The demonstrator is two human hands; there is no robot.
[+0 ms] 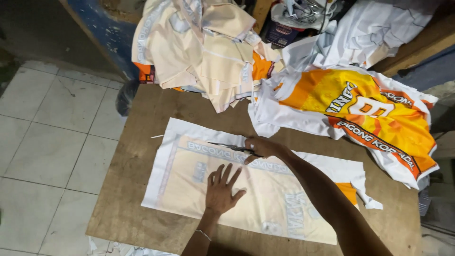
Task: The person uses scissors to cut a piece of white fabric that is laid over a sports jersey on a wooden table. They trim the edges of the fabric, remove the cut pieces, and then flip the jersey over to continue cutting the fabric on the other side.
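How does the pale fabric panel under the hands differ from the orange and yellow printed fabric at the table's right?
The pale fabric panel lies flat and spread out, faded side up; the orange and yellow printed fabric is rumpled, its bright colours showing. The left hand presses the panel while the right hand holds scissors at it; nothing touches the other. Both have white borders.

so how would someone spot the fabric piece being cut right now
On the brown wooden table, find the pale cream panel lying flat near the front edge. The left hand presses on it while the right hand works scissors along its top edge. Unlike the heaped cream pieces and the bright orange jersey behind, it is spread out alone.
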